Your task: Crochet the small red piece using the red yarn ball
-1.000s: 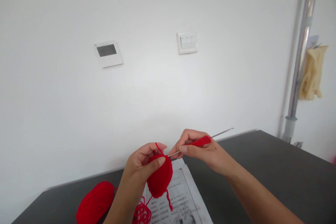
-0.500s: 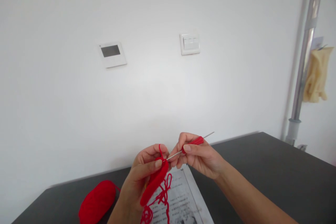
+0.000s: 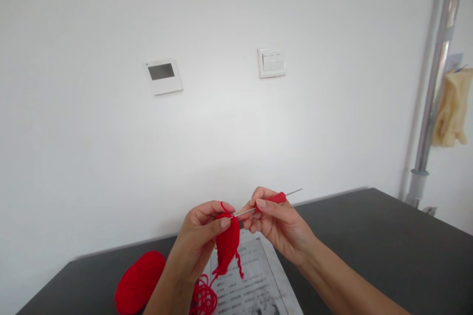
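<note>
My left hand (image 3: 197, 236) pinches the upper edge of a red crochet piece (image 3: 228, 243), which hangs down from its thumb and fingers. A strand of red yarn runs over the left index finger. In my right hand (image 3: 279, 224) is a crochet hook (image 3: 274, 200) with a red grip and thin metal ends. Its left end meets the top edge of the piece beside the left thumb; whether it is through a stitch I cannot tell. A short red yarn tail (image 3: 240, 265) dangles from the piece. Loose red yarn (image 3: 205, 295) lies tangled below.
A red yarn ball (image 3: 140, 280) sits left of my left forearm on the dark table (image 3: 354, 241). Under my hands lies a printed sheet (image 3: 251, 278). The white wall behind carries a panel (image 3: 162, 77) and a switch (image 3: 272, 63); a metal pole (image 3: 436, 83) and yellow gloves (image 3: 451, 108) are right.
The crochet piece has swung from a slant to hanging more upright, its face turned more toward me. The hook's left end has risen slightly with it. The view has shifted a little left.
</note>
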Action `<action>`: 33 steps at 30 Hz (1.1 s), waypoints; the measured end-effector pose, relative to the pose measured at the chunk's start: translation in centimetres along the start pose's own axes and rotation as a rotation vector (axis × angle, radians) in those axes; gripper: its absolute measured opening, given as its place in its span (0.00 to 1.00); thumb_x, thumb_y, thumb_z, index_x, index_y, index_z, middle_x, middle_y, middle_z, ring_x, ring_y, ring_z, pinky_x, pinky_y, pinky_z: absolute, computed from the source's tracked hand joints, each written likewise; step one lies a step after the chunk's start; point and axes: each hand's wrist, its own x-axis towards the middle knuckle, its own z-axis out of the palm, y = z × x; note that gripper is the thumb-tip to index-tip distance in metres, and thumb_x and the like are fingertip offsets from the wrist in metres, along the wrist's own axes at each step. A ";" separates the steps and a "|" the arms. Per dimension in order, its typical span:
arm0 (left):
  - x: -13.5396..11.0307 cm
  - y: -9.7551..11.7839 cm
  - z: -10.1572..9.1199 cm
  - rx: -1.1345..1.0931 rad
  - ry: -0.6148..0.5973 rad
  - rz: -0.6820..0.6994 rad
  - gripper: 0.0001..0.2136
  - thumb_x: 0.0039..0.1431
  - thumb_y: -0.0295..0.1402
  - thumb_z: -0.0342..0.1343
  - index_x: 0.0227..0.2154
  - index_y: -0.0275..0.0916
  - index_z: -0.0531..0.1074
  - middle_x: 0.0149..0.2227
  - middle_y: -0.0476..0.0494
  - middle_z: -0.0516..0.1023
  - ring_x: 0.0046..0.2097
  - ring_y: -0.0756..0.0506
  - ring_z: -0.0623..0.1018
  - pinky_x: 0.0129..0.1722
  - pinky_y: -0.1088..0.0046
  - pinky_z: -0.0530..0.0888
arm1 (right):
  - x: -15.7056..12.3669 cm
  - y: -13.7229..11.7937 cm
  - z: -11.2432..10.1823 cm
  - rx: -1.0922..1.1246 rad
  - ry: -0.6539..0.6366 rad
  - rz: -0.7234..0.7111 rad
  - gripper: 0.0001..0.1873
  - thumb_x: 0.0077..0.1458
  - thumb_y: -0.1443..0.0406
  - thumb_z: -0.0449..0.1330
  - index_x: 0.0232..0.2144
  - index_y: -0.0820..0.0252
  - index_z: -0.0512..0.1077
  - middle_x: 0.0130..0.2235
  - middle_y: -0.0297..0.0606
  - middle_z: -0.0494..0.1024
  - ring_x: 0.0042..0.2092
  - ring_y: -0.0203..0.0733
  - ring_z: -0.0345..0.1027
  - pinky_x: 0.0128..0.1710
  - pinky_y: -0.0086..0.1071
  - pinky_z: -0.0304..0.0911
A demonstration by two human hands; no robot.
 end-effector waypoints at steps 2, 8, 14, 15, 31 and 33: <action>0.0 0.0 -0.1 -0.010 0.006 0.004 0.09 0.38 0.28 0.70 0.26 0.35 0.79 0.22 0.45 0.80 0.23 0.51 0.76 0.23 0.81 0.70 | 0.0 0.3 0.2 0.042 0.029 0.015 0.09 0.51 0.66 0.66 0.26 0.65 0.70 0.27 0.42 0.80 0.28 0.35 0.76 0.28 0.22 0.70; 0.1 0.3 -0.1 -0.042 0.015 -0.004 0.08 0.38 0.27 0.70 0.25 0.36 0.79 0.23 0.45 0.81 0.24 0.51 0.78 0.25 0.81 0.72 | 0.0 1.9 0.4 0.265 0.112 0.095 0.09 0.48 0.67 0.67 0.25 0.63 0.70 0.27 0.35 0.80 0.30 0.32 0.76 0.32 0.20 0.71; -0.1 0.9 0.4 -0.035 0.001 0.029 0.06 0.40 0.27 0.69 0.24 0.36 0.79 0.22 0.49 0.80 0.24 0.53 0.77 0.28 0.81 0.73 | 0.1 2.2 0.4 0.149 0.077 -0.026 0.08 0.51 0.65 0.66 0.27 0.62 0.71 0.29 0.37 0.80 0.31 0.32 0.75 0.32 0.21 0.70; -0.1 0.9 0.5 -0.019 0.004 0.028 0.06 0.40 0.27 0.69 0.23 0.36 0.79 0.21 0.49 0.80 0.24 0.53 0.76 0.28 0.81 0.72 | 0.1 2.0 0.3 0.084 0.061 -0.067 0.08 0.52 0.65 0.65 0.27 0.62 0.71 0.29 0.37 0.80 0.31 0.33 0.75 0.32 0.22 0.69; -0.4 1.3 0.3 0.140 -0.029 -0.072 0.09 0.40 0.30 0.68 0.28 0.36 0.80 0.26 0.44 0.82 0.30 0.48 0.77 0.34 0.75 0.71 | -0.6 -1.6 -1.3 -1.330 -0.418 -0.859 0.15 0.57 0.73 0.58 0.46 0.57 0.71 0.44 0.47 0.78 0.45 0.44 0.72 0.43 0.39 0.70; -0.3 1.2 0.2 0.125 -0.050 -0.095 0.08 0.40 0.29 0.68 0.27 0.36 0.80 0.25 0.45 0.81 0.29 0.49 0.76 0.33 0.76 0.70 | -0.5 -1.8 -1.4 -1.454 -0.487 -0.955 0.15 0.58 0.71 0.57 0.48 0.58 0.69 0.45 0.48 0.78 0.47 0.44 0.72 0.43 0.40 0.70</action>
